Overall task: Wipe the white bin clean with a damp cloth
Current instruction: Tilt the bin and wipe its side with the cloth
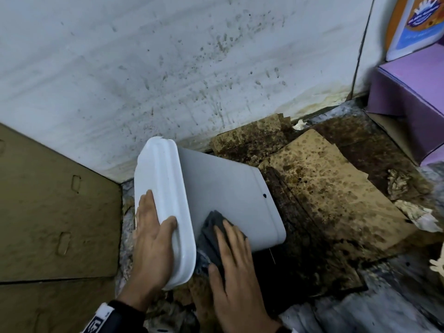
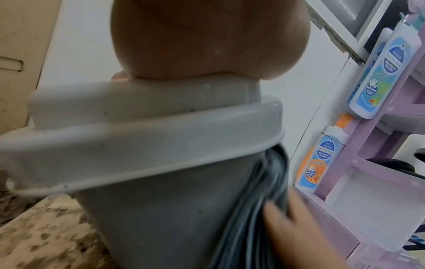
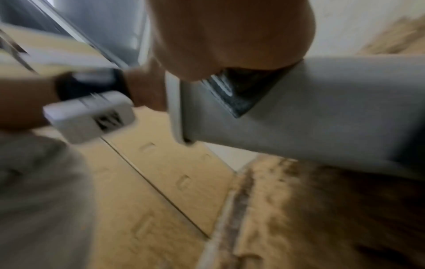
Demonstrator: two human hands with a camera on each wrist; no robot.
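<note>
The white bin [image 1: 228, 186] lies tipped on its side on the floor, its lid end [image 1: 158, 188] toward the left. My left hand [image 1: 153, 231] lies flat on the lid with the thumb hooked over its raised rim. My right hand [image 1: 233, 251] presses a dark grey cloth [image 1: 213, 224] flat against the bin's side wall, close to the lid. In the left wrist view the bin lid [image 2: 138, 142] fills the middle, with the cloth [image 2: 253, 209] beneath it and my right hand's fingers [image 2: 294, 227] on it. The right wrist view shows the cloth [image 3: 241, 91] under my palm on the bin wall [image 3: 322, 109].
Stained brown cardboard [image 1: 324, 188] covers the floor right of the bin. A spattered white wall [image 1: 168, 80] stands behind. A cardboard box [image 1: 55, 212] stands at left. A purple shelf unit [image 1: 408, 99] at the right holds bottles [image 2: 381, 72].
</note>
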